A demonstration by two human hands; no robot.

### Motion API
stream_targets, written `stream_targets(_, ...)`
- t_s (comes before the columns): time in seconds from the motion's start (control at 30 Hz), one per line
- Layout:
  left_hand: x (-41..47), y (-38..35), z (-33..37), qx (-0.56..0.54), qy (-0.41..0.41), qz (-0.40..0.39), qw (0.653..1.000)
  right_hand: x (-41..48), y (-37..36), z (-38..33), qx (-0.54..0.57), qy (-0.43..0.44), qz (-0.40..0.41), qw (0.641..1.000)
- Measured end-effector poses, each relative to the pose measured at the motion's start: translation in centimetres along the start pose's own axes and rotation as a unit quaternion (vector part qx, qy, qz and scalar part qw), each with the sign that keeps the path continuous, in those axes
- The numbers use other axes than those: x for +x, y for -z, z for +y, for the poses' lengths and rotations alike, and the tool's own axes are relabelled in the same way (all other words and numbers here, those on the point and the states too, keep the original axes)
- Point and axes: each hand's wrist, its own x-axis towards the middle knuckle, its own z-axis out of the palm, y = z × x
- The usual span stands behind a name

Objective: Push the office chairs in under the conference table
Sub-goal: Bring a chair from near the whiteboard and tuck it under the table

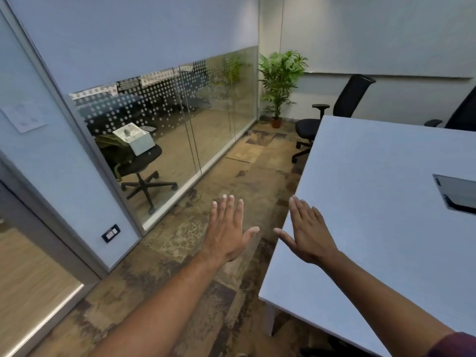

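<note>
A pale grey conference table [381,202] fills the right side of the view. At its far corner stands a black office chair [345,104], its seat beside the table's edge and its back turned away from the table. Part of a second black chair [461,112] shows behind the far edge at the right. My left hand [226,233] is held out flat over the carpet, fingers apart, holding nothing. My right hand [309,233] hovers flat over the table's left edge, also empty. Both hands are far from the chairs.
A glass partition [180,119] with dotted film runs along the left; behind it stands another chair carrying a white box [136,140]. A potted palm [279,83] stands in the far corner. Patterned carpet [247,161] forms an aisle between glass and table. A cable hatch [456,191] sits in the tabletop.
</note>
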Motion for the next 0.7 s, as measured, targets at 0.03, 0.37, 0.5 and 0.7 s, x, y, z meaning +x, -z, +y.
stream_targets(0.03,1.3,-0.4,-1.2,0.008,-0.003,0.003,1.000,1.8,-0.8,-0.2,0.003,-0.003,0.005,1.000)
stream_targets(0.37,23.7,-4.8,-12.6,0.040,-0.065,-0.021,0.997,23.8,-8.1,1.7,0.031,-0.088,0.061,0.994)
stream_targets(0.5,33.9,-5.6,-15.4,0.037,-0.100,-0.016,0.994,32.5,-8.8,4.4,0.032,-0.131,0.068,0.989)
stream_targets(0.7,45.8,-6.5,-18.1,0.019,-0.114,-0.014,0.993,42.3,-7.8,7.7,0.014,-0.180,0.071,0.981)
